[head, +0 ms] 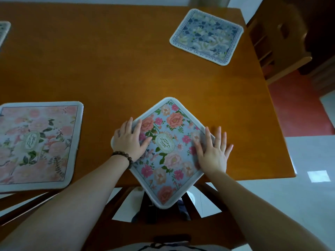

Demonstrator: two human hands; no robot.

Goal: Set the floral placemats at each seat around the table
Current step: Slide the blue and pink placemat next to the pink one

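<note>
A blue placemat with pink and peach roses (165, 154) lies turned like a diamond at the near edge of the wooden table (126, 69), its lower corner hanging past the edge. My left hand (129, 138), with a bead bracelet on the wrist, presses flat on the mat's left corner. My right hand (213, 151) rests flat on its right corner, fingers spread. A pink floral placemat (38, 144) lies at the near left. A blue-grey floral placemat (206, 36) sits at the far right corner. The edge of another mat (3, 31) shows at the far left.
A wooden chair (163, 201) stands tucked under the near edge below the mat. Another wooden chair (279, 37) stands at the table's right side. White and red floor tiles (299, 124) lie to the right.
</note>
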